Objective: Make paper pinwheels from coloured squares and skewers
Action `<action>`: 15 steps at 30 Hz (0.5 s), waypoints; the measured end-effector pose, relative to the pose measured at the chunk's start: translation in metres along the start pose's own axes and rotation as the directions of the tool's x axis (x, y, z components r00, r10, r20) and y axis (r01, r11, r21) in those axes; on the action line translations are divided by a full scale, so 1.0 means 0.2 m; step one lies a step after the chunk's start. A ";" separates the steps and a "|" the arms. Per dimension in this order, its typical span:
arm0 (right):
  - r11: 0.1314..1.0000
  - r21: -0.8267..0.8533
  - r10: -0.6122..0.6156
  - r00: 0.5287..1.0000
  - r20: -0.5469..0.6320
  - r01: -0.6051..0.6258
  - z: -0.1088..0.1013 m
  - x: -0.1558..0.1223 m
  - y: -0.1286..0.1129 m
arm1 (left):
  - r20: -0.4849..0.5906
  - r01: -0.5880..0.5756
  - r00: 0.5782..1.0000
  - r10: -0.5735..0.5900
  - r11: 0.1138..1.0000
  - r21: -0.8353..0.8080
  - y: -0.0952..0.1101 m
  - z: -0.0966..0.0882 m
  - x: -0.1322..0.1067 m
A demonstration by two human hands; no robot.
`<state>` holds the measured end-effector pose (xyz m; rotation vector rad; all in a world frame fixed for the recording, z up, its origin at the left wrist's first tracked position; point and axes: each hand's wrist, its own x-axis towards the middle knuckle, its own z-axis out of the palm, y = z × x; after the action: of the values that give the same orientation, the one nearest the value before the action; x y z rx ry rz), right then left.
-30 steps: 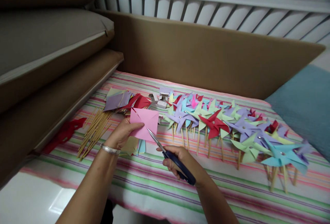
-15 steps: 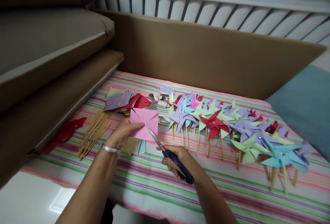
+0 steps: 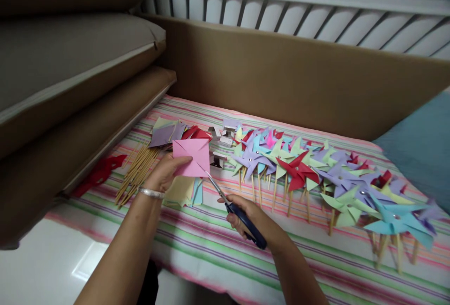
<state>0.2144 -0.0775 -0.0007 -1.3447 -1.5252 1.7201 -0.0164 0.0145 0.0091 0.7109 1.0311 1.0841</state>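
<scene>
Gripping scissors (image 3: 232,202), right hand (image 3: 251,218) closed.

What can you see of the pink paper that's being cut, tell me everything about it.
The pink paper is a thin, matte square sheet with fine lines running from its corners toward the middle. The left hand pinches its lower left side, thumb on the face, holding it lifted and tilted over the striped cloth. The tips of the scissors, held in the right hand, meet its lower right corner.
</scene>
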 end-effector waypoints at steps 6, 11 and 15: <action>0.983 0.183 -0.002 0.999 -0.054 0.012 0.00 -0.04 -0.03 | -0.094 -0.047 0.994 0.047 0.999 0.009 0.02 -0.12 -0.08; 0.966 0.257 -0.012 0.998 -0.056 0.026 0.04 -0.05 -0.07 | -0.078 0.011 0.997 0.023 0.913 0.408 -0.08 -0.17 -0.14; 0.969 0.237 -0.052 0.995 -0.087 0.071 0.04 -0.04 -0.06 | -0.207 0.102 0.975 0.077 0.675 0.731 -0.14 -0.18 -0.13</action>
<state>0.2083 -0.0846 0.0118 -1.2140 -1.2560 1.7272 -0.0424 -0.0202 -0.0216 1.2501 1.7099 0.7051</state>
